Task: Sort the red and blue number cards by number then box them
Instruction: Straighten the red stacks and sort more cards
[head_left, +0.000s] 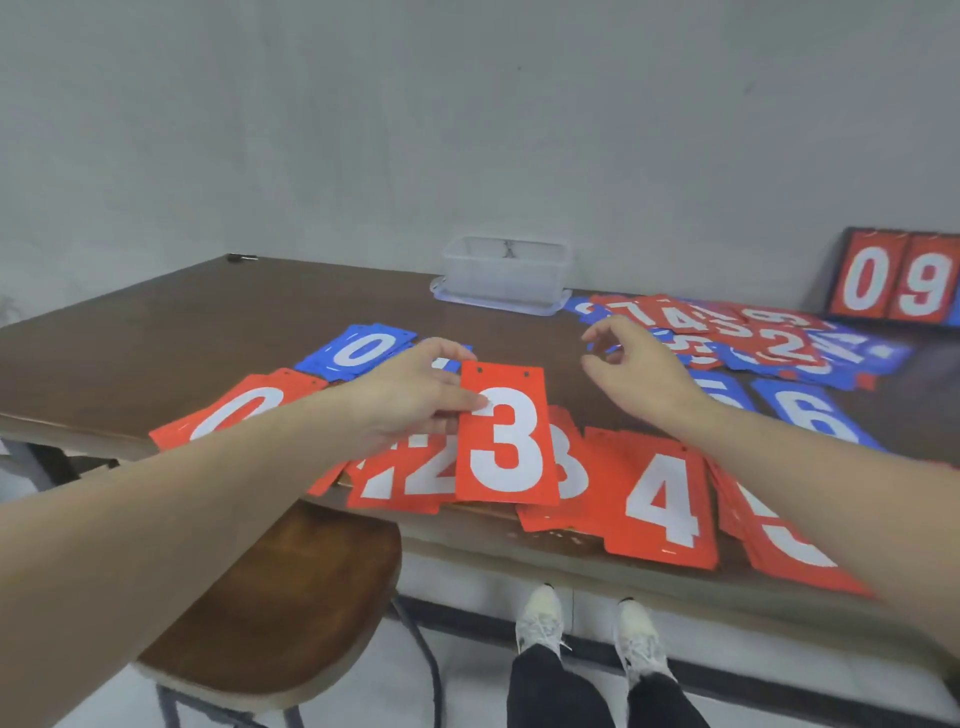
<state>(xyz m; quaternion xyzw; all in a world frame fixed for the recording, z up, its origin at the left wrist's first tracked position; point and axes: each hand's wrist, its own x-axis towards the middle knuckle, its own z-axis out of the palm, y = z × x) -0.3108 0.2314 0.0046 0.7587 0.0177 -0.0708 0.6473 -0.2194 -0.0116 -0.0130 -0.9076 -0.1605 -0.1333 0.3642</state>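
Observation:
My left hand (410, 395) pinches a red 3 card (504, 436) by its left edge, holding it above the red 3 pile (571, 462). Along the table's near edge lie red piles: 0 (234, 410), 2 (410, 478), 4 (660, 499) and one half hidden under my right forearm (789, 545). Blue 0 cards (363, 348) lie behind, and blue 6 (815, 415) at the right. My right hand (634, 364) hovers with loosely curled fingers, holding nothing, beside the unsorted heap of red and blue cards (753, 332). A clear plastic box (506, 270) stands on its lid at the back.
A scoreboard showing 0 and 9 (896, 280) leans on the wall at far right. A wooden stool (270, 597) stands under the dark wooden table's (208, 317) near edge. A small dark object (241, 257) lies at the far left corner. My feet are below.

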